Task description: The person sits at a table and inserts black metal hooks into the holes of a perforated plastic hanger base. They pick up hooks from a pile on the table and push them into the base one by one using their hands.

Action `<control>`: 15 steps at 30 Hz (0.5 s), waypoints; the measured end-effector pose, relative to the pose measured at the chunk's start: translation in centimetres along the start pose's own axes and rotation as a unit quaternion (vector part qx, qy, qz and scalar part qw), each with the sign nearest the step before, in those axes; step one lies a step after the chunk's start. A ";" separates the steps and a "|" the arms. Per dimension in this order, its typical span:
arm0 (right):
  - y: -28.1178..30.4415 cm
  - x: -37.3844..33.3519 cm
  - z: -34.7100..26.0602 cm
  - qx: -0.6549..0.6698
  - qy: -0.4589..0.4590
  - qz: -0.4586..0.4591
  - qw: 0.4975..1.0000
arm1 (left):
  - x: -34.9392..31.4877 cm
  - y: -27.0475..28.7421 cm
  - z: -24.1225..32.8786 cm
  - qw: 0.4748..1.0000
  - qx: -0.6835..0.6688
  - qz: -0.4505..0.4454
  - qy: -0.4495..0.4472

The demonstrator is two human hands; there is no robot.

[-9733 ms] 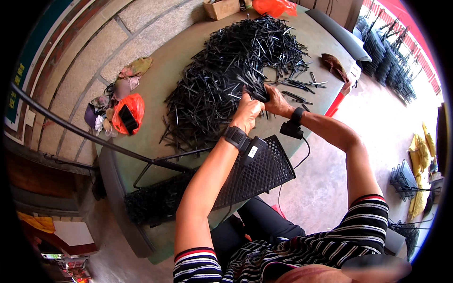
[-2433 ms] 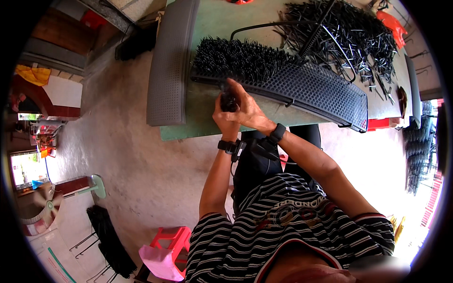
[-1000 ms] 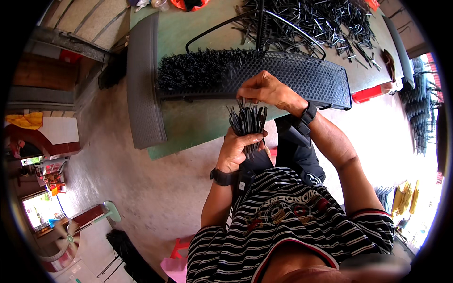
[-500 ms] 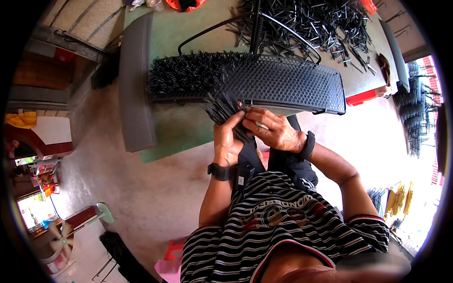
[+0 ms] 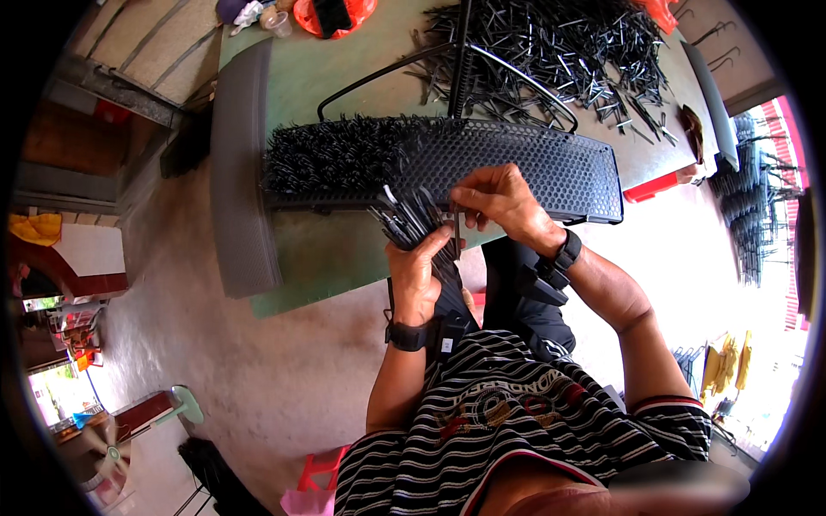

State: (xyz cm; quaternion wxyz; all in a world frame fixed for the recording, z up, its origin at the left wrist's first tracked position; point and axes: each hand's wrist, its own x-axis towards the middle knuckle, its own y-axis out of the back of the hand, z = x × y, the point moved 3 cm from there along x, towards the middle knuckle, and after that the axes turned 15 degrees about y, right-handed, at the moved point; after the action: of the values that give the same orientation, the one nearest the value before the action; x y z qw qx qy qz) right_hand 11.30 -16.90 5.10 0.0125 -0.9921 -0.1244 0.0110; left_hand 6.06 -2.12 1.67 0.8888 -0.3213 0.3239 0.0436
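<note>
My left hand (image 5: 415, 279) is closed around a bundle of thin black strips (image 5: 408, 217), their tips fanning out above the thumb. Just right of the bundle, my right hand (image 5: 514, 206) pinches a single dark strip (image 5: 457, 230) between thumb and fingertips and holds it roughly upright. Beyond both hands lies a long, curved black panel (image 5: 551, 170) with a mesh of small holes. Dense black bristle-like strips (image 5: 331, 159) cover its left part, while the right part shows bare holes. A black wire frame (image 5: 379, 76) rises behind the panel.
A large heap of loose black strips (image 5: 559, 56) covers the far right of the green table (image 5: 297, 288). A grey ribbed sheet (image 5: 241, 172) hangs over its left edge. An orange-red bag (image 5: 354, 17) lies at the back. A fan (image 5: 112, 451) stands lower left.
My right hand has moved up and away from the bundle, with one strip between its fingers. My left hand still grips the bundle. The view has shifted slightly.
</note>
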 end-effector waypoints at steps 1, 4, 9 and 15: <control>0.2 0.2 -0.4 0.025 0.015 0.028 0.999 | 0.3 0.1 0.1 1.000 -0.001 0.005 -0.010; 1.7 1.3 -1.9 0.019 0.137 0.115 0.984 | 0.8 0.3 0.4 1.000 0.012 0.019 -0.019; 2.0 3.9 -4.3 -0.200 0.298 0.157 0.920 | 1.2 0.3 0.3 1.000 0.002 0.031 0.002; 1.7 6.7 -2.3 -0.270 0.315 0.104 0.904 | 1.4 0.2 0.5 1.000 -0.004 0.024 0.019</control>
State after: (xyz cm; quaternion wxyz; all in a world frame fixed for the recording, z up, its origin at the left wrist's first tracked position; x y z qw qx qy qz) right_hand 18.21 -16.91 7.23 -0.2186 -0.9165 -0.0086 -0.3348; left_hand 7.34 -1.83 1.00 0.8798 -0.3179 0.3481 0.0601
